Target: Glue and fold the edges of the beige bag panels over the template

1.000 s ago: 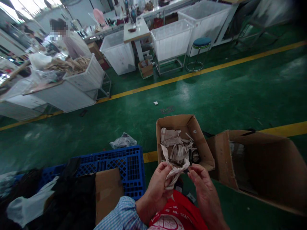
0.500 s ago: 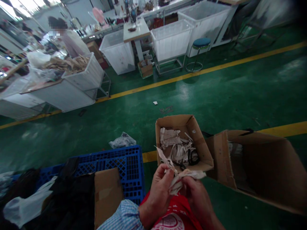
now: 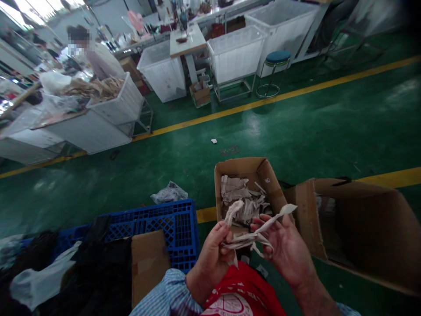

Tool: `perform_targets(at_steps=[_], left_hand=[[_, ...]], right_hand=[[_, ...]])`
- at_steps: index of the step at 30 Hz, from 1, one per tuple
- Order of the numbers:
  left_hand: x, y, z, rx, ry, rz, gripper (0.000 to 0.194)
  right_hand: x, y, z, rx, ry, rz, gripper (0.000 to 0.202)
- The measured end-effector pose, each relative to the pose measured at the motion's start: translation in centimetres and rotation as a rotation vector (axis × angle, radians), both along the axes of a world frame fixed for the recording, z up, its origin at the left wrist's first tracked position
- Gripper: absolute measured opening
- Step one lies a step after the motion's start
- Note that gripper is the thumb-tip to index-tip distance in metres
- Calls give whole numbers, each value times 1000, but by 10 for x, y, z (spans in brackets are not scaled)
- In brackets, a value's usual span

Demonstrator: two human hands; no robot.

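My left hand (image 3: 213, 250) is closed around a bundle of pale fabric strips (image 3: 243, 239), whose ends stick out above and below the fingers. Beside it, my right hand (image 3: 289, 250) is spread with the palm turned up. Loose strip ends lie across its fingers, one reaching up past the thumb. Just beyond both hands stands an open cardboard box (image 3: 241, 164) on the floor. Inside it are more pale strips and scraps (image 3: 235, 188), partly hidden behind my hands.
A larger open cardboard box (image 3: 304, 210) stands at the right. On the left, a blue plastic pallet (image 3: 180, 228) carries dark cloth and a cardboard piece (image 3: 149, 259). Across the green floor are white bins (image 3: 235, 52), a stool (image 3: 278, 57) and a seated person (image 3: 98, 57).
My right hand has opened out and moved right and up, away from my left hand. The strips are now spread between the hands, with one end raised near the right thumb.
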State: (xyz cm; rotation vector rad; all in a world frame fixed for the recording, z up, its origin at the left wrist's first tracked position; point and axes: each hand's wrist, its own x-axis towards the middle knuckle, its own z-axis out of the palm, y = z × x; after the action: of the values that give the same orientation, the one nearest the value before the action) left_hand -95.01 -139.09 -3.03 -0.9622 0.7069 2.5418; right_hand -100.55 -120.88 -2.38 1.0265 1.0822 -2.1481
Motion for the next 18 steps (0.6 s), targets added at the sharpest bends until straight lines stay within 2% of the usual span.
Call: perform_targets(at_steps=[4,8,10,12,13,14,17,18], left_hand=[[-10,-17,-8,-12,-48,90,71],[-16,-27,-13,-27,-62,133,69],[-19,-30,-14,-39,-68,137,65],[-23,-35,-17,-49,-78,132,62],[-25,-39,-18,-55,-85,127,61],[-28,-45,-20,-63,-93,124,59],[-41,-75,-30,-98,-114,135,42],[-47,-88,-34,-112,-120,149,33]], right_hand=[[14,6,-1,93,-5,267,50],[25,18,-1,230,71,598,71],[28,23,4,239,136,793,66],[28,29,12,204,210,851,58],[27,35,16,199,238,780,56],[25,43,20,217,260,628,54],[18,83,30,350,332,-5,47],[16,100,34,403,362,-175,45]])
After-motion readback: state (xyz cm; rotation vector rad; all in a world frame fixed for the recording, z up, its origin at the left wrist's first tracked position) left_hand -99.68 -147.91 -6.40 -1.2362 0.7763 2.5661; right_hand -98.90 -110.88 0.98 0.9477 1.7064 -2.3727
